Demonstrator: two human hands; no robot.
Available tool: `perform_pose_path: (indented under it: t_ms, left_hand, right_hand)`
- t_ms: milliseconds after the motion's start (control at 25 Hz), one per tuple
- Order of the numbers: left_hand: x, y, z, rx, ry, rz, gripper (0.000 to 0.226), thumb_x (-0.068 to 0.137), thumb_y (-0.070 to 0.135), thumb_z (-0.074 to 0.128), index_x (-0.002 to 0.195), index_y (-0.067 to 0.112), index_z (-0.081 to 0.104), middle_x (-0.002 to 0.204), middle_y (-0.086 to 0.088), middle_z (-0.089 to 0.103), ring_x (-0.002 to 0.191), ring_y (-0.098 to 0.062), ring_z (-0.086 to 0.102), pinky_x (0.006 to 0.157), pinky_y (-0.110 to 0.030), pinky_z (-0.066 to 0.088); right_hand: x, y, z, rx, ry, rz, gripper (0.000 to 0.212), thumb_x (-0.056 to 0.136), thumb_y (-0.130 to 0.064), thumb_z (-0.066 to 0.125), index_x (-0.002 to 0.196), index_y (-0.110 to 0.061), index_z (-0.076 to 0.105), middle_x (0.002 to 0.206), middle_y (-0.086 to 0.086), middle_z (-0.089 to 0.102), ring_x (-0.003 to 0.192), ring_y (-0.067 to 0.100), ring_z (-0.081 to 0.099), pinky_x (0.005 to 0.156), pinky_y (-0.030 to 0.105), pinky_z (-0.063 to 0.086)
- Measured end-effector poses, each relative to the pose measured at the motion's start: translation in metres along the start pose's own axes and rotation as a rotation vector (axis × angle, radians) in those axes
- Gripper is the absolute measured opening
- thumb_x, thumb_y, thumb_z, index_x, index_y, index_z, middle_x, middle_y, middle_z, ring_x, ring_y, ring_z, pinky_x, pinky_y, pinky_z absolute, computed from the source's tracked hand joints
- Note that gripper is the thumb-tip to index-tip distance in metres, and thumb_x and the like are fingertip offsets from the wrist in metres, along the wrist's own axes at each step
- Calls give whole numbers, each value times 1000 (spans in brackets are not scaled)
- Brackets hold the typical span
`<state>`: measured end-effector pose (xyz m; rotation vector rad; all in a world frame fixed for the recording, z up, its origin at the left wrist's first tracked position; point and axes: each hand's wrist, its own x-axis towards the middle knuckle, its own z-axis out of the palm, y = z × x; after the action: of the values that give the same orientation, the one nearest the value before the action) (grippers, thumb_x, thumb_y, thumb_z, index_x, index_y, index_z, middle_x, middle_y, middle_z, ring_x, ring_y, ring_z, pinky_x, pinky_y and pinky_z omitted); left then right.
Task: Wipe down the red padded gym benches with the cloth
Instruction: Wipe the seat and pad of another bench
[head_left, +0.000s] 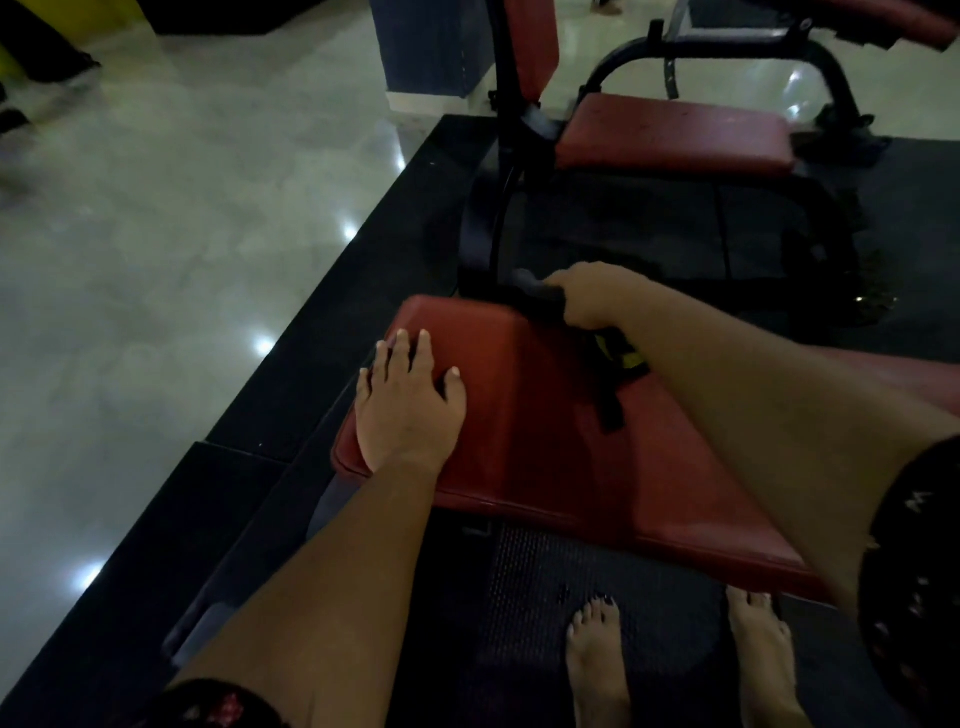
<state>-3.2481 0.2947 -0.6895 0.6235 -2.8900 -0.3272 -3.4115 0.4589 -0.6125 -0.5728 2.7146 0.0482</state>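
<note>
Head view: a red padded bench (519, 441) fills the centre and runs off toward 4 o'clock. Its vinyl cover is smooth and faintly glossy, with rounded corners and a piped seam along the near edge. The left hand (408, 402), just toward 8 o'clock from centre, lies flat on the pad near its left edge, fingers straight and slightly spread, holding nothing. The right hand (587, 296), toward 2 o'clock, is curled round a bunched dark cloth (540, 293) at the far end of the pad. Beneath that wrist more dark fabric with a yellow patch (631, 358) trails onto the pad; whether it belongs to the same cloth I cannot tell.

At 1 o'clock stands a second red bench (670, 130), with a flat rectangular seat, an upright backrest and a black tubular metal frame. Both sit on black textured rubber matting (322, 364). A pale polished floor (182, 234) reflects lights from 9 to 11 o'clock. Bare feet (597, 660) stand at 5 o'clock.
</note>
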Motion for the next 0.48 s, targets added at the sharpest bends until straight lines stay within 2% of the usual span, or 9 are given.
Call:
perform_pose_path:
  t_ms: [80,160,240,320,400,480]
  left_hand:
    - [0,1,0,1,8,1,62,101,47,31,156,23,21,164,-3,17,151,-22,9,122,-42,8]
    - [0,0,-1,2,4,-2,62,101,47,32,157,23,20,164,-3,17,151,-21,9,122,-42,8]
    - [-1,-1,0,5,5,-3,62,101,47,31,157,24,20,164,-3,17,151,-21,9,122,-42,8]
    - [-1,0,1,4,5,-2,61,101,47,31,156,23,21,164,-3,17,151,-22,9,122,-42,8]
    - [0,0,0,3,7,-6,61,101,47,31,156,23,21,164,-3,17,151,-21,9,122,-42,8]
    - [0,0,0,9,7,-7,61,101,47,31,156,23,20,164,-3,17,151,-21,9,122,-41,8]
  right_hand:
    - [-12,-19,13,-167,72,140,46,96,-21,46,141,-24,42,136,10,48,121,38,48,95,56,42]
    - [-18,-29,22,-293,176,86,41,99,-24,43,140,-24,42,136,9,47,121,39,45,94,60,39]
    - [-18,-6,21,-202,179,-48,47,96,-20,45,141,-32,40,139,6,44,121,37,45,94,58,41]
    - [-21,25,13,-57,58,-98,62,91,-15,49,145,-42,34,144,2,40,121,35,46,95,53,45]
    - [-24,39,12,-9,52,-8,63,89,-14,50,144,-42,37,139,3,44,118,34,49,94,54,47]
    - [-29,28,19,-74,127,138,49,92,-18,50,138,-32,46,130,5,49,116,36,49,94,57,45]
